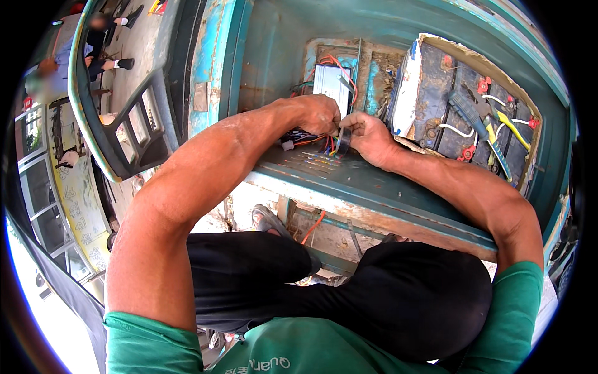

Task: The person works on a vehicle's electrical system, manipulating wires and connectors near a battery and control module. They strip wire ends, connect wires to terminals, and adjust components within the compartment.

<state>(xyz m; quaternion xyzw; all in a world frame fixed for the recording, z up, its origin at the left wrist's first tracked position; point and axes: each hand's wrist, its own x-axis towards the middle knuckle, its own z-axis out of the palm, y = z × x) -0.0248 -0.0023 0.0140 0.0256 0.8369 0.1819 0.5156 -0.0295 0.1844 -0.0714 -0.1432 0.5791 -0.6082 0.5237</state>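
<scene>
At upper centre, the left hand (pixel 319 114) is curled, its fingertips hidden, so I cannot tell what it grips. The right hand (pixel 369 138) holds a dark ring-shaped roll (pixel 343 143) (tape, by its look) beside coloured wires (pixel 328 147) partly lost behind the hands. Around them, a teal metal compartment (pixel 274 47) contains a silver box (pixel 331 84), its lower end covered; at upper right, a torn carton (pixel 408 93) holds grimy batteries (pixel 436 87) under hand tools (pixel 466 112).

White lettering (pixel 265 364) stands on the green shirt (pixel 317 340), writing (pixel 73 198) too small to read on the yellowish panel (pixel 82 219)
</scene>
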